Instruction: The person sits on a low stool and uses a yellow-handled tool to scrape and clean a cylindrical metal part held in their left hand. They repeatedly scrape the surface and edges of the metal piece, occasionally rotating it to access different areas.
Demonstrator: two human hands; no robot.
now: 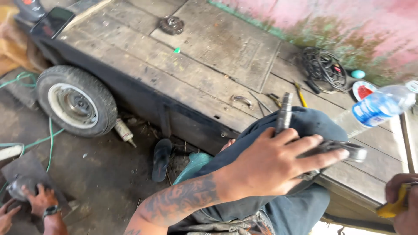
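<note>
Plainly, the grey metal part (324, 148) lies across the person's raised knee in blue trousers (305, 126), with a narrow upright metal piece (285, 113) rising from it above the knuckles; the left hand (270, 165) presses down on it, fingers spread and curled over its top so that it is pinned to the knee, the far end of the part showing past the fingertips. At the right edge the right hand (402, 204) is closed round a yellow tool (394, 208), only partly in frame, near the part but not touching it; judging from that gap, the part is steadied and the tool not yet brought to it, so the working of the part looks yet to begin, though what kind of tool it is cannot be told.

Beyond the knee runs a worn wooden cart bed (196, 65); on it lie a clear water bottle (379, 106), a coil of black cable (324, 67), a yellow-handled screwdriver (300, 95) and a metal ring (171, 25). Below, a cart wheel (74, 102) stands on the dirt floor beside a dark sandal (161, 159); at the lower left another person's hands (37, 200) rest on a grey tool.
</note>
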